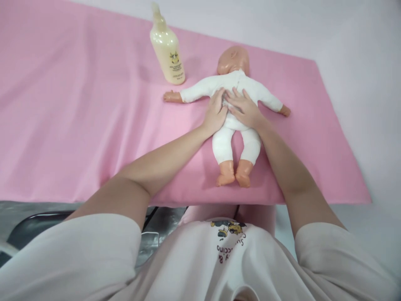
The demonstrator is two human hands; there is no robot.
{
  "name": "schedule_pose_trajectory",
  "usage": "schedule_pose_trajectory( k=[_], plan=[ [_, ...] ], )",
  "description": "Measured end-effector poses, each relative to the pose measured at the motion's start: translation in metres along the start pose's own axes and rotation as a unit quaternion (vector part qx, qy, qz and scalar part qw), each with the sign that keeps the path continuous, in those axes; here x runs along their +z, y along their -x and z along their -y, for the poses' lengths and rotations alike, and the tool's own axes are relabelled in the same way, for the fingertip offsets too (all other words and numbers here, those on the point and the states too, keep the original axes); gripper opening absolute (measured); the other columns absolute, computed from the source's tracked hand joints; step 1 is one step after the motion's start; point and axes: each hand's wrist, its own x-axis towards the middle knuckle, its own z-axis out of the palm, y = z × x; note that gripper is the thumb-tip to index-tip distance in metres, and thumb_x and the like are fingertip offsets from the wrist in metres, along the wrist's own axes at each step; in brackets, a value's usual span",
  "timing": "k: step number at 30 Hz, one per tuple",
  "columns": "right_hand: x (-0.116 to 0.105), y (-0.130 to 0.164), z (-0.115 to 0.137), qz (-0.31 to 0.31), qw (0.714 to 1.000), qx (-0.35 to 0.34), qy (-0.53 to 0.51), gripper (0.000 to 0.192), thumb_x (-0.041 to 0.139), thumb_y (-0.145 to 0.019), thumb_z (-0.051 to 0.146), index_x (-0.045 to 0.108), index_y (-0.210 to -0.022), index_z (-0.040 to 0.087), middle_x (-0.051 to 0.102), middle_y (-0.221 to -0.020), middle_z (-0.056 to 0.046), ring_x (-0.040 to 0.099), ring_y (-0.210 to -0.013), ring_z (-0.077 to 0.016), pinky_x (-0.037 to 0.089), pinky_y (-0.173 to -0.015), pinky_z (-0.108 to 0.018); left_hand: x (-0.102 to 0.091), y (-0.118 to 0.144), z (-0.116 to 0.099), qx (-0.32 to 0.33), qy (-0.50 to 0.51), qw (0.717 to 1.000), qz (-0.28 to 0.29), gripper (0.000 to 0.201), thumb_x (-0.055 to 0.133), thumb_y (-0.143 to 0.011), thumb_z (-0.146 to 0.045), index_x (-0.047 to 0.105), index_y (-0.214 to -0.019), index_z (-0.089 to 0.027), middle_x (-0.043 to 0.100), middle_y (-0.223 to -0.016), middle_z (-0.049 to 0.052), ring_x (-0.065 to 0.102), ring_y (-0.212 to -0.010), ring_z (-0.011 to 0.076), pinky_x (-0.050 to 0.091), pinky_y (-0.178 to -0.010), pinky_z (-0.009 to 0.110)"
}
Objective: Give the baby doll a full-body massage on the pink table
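Doll seemed soft, best held mid-torso; my left grip (nine o'clock) and right grip (three) rested there unclenched.

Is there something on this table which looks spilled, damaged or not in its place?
Nothing looks spilled or damaged. The doll lies under the left hand and right hand, and the pump bottle stands nearby. Only the pink cover shows creases toward the left, a slight unevenness.
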Motion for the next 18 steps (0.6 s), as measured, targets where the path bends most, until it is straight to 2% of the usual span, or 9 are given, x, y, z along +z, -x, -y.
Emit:
schedule_pose_trajectory(
  k=[2, 5, 10, 14, 18],
  plan=[
    [-0.001, 0.001, 0.003, 0.021, 1.0, -0.016, 0.011, 0.042, 0.051, -0.1, 0.039, 0.061, -0.137, 0.024, 0.052, -0.155, -0.002, 0.025, -0.157, -0.0268, -0.001, -0.13, -0.058, 0.001, 0.001, 0.002, 0.012, 0.007, 1.0, -0.019, 0.067, 0.035, -0.1, -0.066, 0.038, -0.148, -0.02, 0.04, -0.162, 0.012, 0.033, -0.153, 0.0242, 0.02, -0.129, 0.049],
    [-0.003, 0.003, 0.004, 0.049, 0.998, -0.042, 0.0, 0.033, 0.05, -0.1, 0.037, 0.07, -0.125, 0.028, 0.063, -0.144, 0.001, 0.027, -0.156, -0.0256, 0.001, -0.13, -0.058, 0.0, 0.002, 0.002, 0.026, 0.022, 0.999, -0.037, 0.063, 0.033, -0.099, -0.068, 0.043, -0.144, -0.024, 0.046, -0.157, 0.012, 0.037, -0.151, 0.0254, 0.026, -0.127, 0.047],
    [-0.005, 0.006, 0.008, 0.064, 0.99, -0.042, -0.116, 0.034, 0.052, -0.099, 0.048, 0.078, -0.106, 0.028, 0.077, -0.119, 0.001, 0.043, -0.149, -0.0236, -0.004, -0.131, -0.054, -0.008, 0.004, -0.011, 0.058, -0.006, 0.996, -0.064, 0.06, 0.028, -0.102, -0.066, 0.046, -0.139, -0.023, 0.05, -0.152, 0.011, 0.041, -0.147, 0.024, 0.026, -0.126, 0.049],
    [-0.01, 0.009, 0.018, 0.071, 0.975, -0.017, -0.211, 0.031, 0.061, -0.093, 0.052, 0.081, -0.098, 0.029, 0.08, -0.108, 0.003, 0.06, -0.134, -0.0216, -0.008, -0.131, -0.048, -0.014, 0.001, -0.015, 0.111, -0.004, 0.993, -0.049, 0.059, 0.029, -0.101, -0.066, 0.045, -0.143, -0.028, 0.042, -0.159, 0.01, 0.026, -0.156, 0.0259, 0.017, -0.128, 0.053],
    [-0.015, 0.01, 0.03, 0.096, 0.955, -0.002, -0.281, 0.031, 0.066, -0.089, 0.056, 0.082, -0.086, 0.029, 0.081, -0.097, 0.003, 0.07, -0.117, -0.0204, -0.002, -0.132, -0.044, -0.013, -0.001, -0.007, 0.065, 0.041, 0.997, -0.02, 0.061, 0.034, -0.1, -0.065, 0.04, -0.149, -0.029, 0.03, -0.167, 0.009, 0.012, -0.16, 0.0268, 0.012, -0.129, 0.054]
  ],
)
